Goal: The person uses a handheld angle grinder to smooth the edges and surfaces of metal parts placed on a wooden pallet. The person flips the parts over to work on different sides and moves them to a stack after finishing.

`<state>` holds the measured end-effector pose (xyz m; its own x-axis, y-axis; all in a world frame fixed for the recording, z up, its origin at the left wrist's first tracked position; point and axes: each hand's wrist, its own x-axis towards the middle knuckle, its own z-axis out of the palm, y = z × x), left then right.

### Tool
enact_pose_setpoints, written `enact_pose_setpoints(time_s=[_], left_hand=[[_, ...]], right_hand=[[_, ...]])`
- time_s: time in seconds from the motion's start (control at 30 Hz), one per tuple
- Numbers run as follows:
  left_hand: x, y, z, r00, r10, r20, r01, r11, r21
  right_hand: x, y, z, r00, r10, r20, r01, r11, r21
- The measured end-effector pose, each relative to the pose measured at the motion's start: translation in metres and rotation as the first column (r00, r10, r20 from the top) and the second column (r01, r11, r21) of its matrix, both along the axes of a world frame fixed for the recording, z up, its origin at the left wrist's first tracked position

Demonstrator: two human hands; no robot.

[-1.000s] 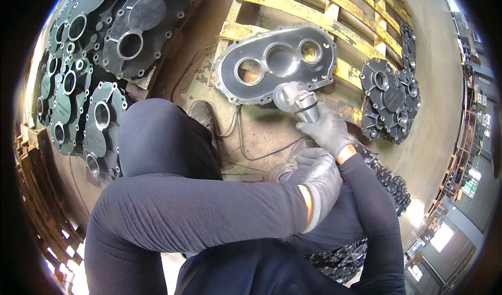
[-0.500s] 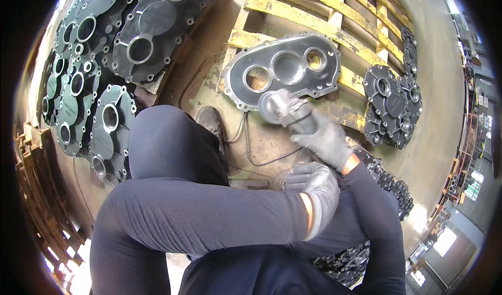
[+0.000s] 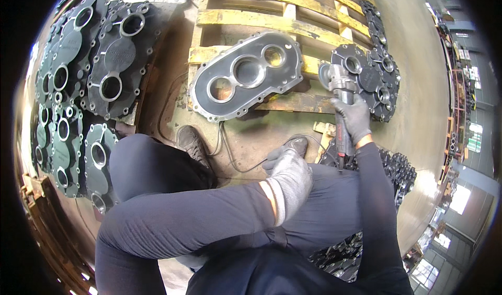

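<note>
My right hand (image 3: pixel 354 118), in a grey glove, is closed around the body of an angle grinder (image 3: pixel 342 88). The grinder's round disc end points away from me, beside a dark cast cover on the pallet's right side. My left hand (image 3: pixel 294 177), also gloved, is held over my lap, fingers loosely bent and pointing left, with nothing visible in it. In front of me a large grey metal cover plate (image 3: pixel 209 75) lies on the pallet's near edge. It has a bright rim with bolt holes and three round openings. Neither hand touches it.
The yellow-painted wooden pallet (image 3: pixel 246 18) lies ahead. Dark castings (image 3: pixel 368 78) stand on its right; more covers (image 3: pixel 116 54) are stacked at left. Several small black parts (image 3: pixel 397 172) are piled beside my right leg. A cable (image 3: pixel 226 148) runs over the floor near my shoe (image 3: pixel 193 143).
My right hand has carried the grinder rightward, off the front of the cover plate, and turned it upright in view. My left hand has shifted slightly left. The whole view has shifted too.
</note>
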<state>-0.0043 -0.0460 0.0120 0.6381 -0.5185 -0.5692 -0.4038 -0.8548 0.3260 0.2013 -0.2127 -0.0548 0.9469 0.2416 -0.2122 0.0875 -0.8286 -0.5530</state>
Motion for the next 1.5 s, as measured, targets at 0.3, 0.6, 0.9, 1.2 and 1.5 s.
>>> enact_pose_setpoints(time_s=[0.3, 0.6, 0.9, 1.2, 1.5], left_hand=[[0.003, 0.0, 0.001, 0.996, -0.043, 0.084, 0.043, 0.999, 0.002], [0.014, 0.003, 0.013, 0.996, -0.084, -0.004, 0.084, 0.996, 0.035], [0.012, 0.007, 0.017, 0.998, -0.034, 0.062, 0.036, 0.999, -0.019], [0.005, 0.006, 0.007, 0.989, 0.03, 0.143, -0.021, 0.998, -0.065], [-0.002, 0.002, -0.001, 0.954, 0.053, 0.297, -0.04, 0.998, -0.05]], right_hand=[[-0.017, -0.023, -0.066, 0.947, -0.122, -0.297, 0.155, 0.984, 0.09], [-0.01, 0.013, -0.068, 0.811, -0.129, -0.571, 0.368, 0.87, 0.328], [0.013, 0.031, -0.064, 0.817, -0.129, -0.562, 0.357, 0.878, 0.318], [0.031, 0.011, -0.077, 0.715, -0.114, -0.689, 0.521, 0.744, 0.418], [0.022, 0.031, -0.116, 0.532, -0.024, -0.847, 0.787, 0.384, 0.483]])
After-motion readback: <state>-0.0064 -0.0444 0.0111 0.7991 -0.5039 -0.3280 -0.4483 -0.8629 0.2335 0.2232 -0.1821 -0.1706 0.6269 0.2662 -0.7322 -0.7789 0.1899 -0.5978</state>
